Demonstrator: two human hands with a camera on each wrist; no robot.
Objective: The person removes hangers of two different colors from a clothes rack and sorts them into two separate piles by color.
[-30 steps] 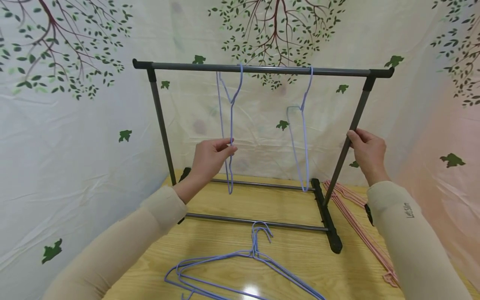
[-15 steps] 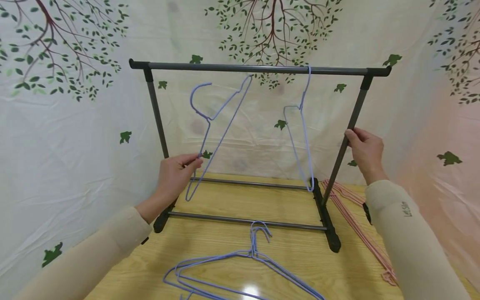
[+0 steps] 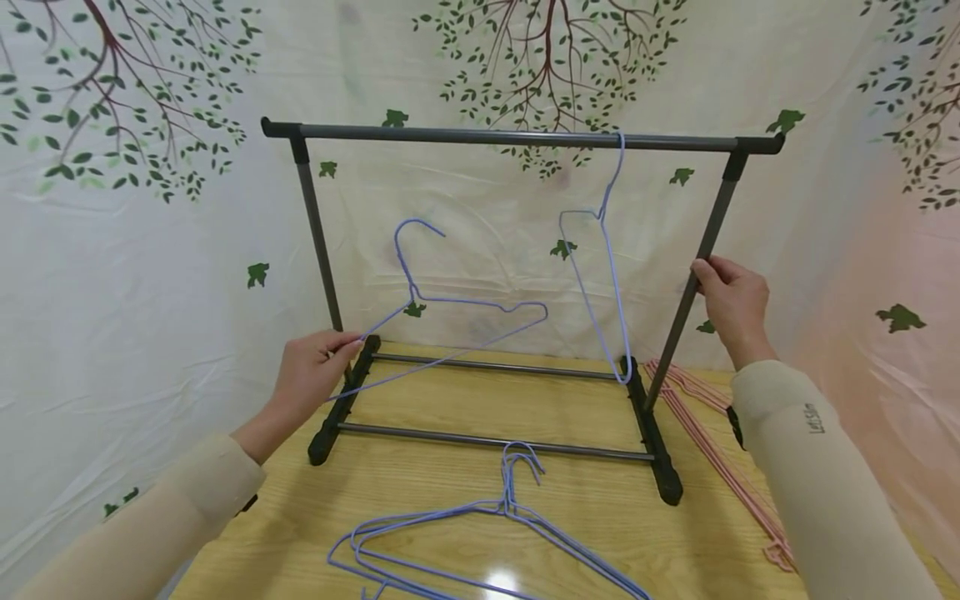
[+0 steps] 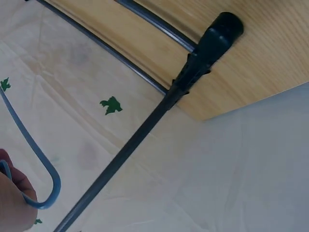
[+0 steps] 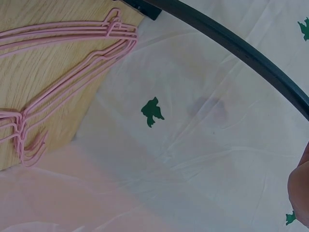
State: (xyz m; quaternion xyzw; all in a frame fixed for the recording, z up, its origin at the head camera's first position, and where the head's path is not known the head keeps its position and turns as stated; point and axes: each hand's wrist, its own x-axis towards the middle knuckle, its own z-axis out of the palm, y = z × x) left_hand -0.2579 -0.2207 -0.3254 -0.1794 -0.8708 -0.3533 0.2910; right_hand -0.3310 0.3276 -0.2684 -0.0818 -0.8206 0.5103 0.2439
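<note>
My left hand [image 3: 311, 371] pinches one end of a blue clothes hanger [image 3: 465, 301], held tilted below the rail with its hook free in the air. In the left wrist view part of that hanger's wire [image 4: 41, 157] curves out from the fingers. My right hand [image 3: 733, 304] grips the right post of a dark metal garment rack [image 3: 450, 135]. Another blue hanger [image 3: 611, 275] hangs from the rail, right of the middle. Only a bit of the right hand [image 5: 299, 193] shows in the right wrist view, below the dark post [image 5: 241, 50].
Several blue hangers [image 3: 510, 508] lie stacked on the wooden table [image 3: 420, 467] in front of the rack. A bunch of pink hangers [image 3: 712, 450] lies to the right, beside the rack's foot [image 3: 663, 467]. A printed cloth backdrop [image 3: 187, 275] surrounds the table.
My left hand has taken the blue hanger off the rail, moving it left and down; the hanger has swung round to show its wide side. The right hand stays on the post.
</note>
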